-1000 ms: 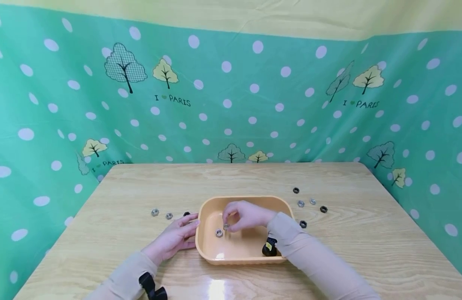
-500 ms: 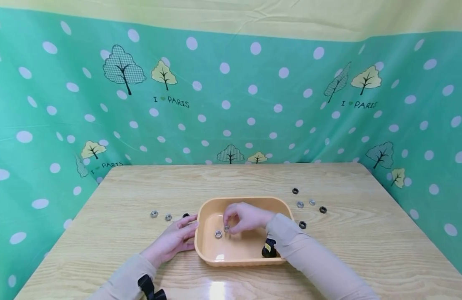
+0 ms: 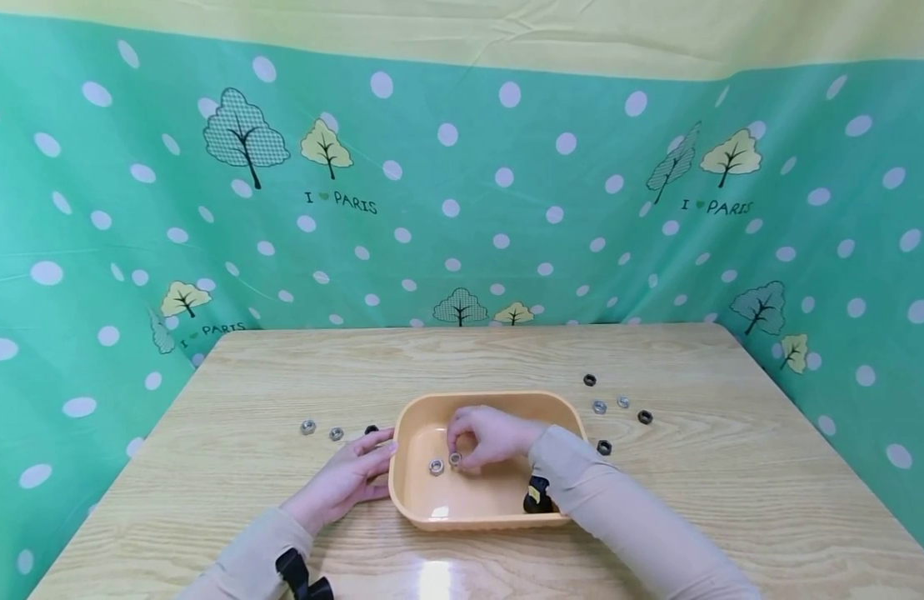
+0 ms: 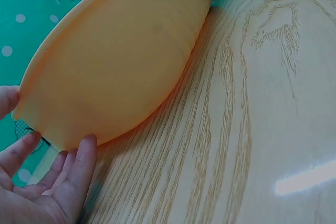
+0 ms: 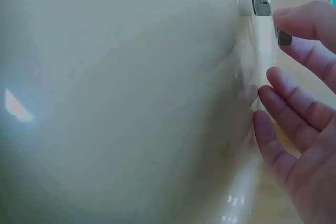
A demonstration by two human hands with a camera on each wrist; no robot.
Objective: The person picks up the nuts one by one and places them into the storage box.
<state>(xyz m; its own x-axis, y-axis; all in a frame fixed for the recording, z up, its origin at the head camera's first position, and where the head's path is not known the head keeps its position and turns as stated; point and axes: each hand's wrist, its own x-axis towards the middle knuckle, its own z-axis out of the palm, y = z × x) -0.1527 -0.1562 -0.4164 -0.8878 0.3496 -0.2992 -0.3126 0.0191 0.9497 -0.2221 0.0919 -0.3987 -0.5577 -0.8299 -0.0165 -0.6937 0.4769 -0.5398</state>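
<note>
An orange plastic basin (image 3: 476, 518) stands on the table. Inside it, my right hand (image 3: 491, 437) pinches a silver hex nut (image 3: 455, 459) between thumb and forefinger, low over the floor. The right wrist view shows that nut (image 5: 284, 37) beside the thumb, its other fingers spread near the basin's surface. A second silver nut (image 3: 436, 467) lies on the basin floor just left of it. My left hand (image 3: 349, 479) rests its fairly straight fingers against the basin's left end; in the left wrist view its fingertips (image 4: 88, 145) touch the outer wall.
Left of the basin lie two silver nuts (image 3: 307, 427) and a black nut (image 3: 372, 429), close to the left fingers. Several more black and silver nuts (image 3: 600, 407) are scattered right of it. A green dotted curtain (image 3: 462, 208) hangs behind the table (image 3: 282, 367).
The nut in my right hand has shifted slightly down and tilted within the basin. My left hand stays against the basin's end.
</note>
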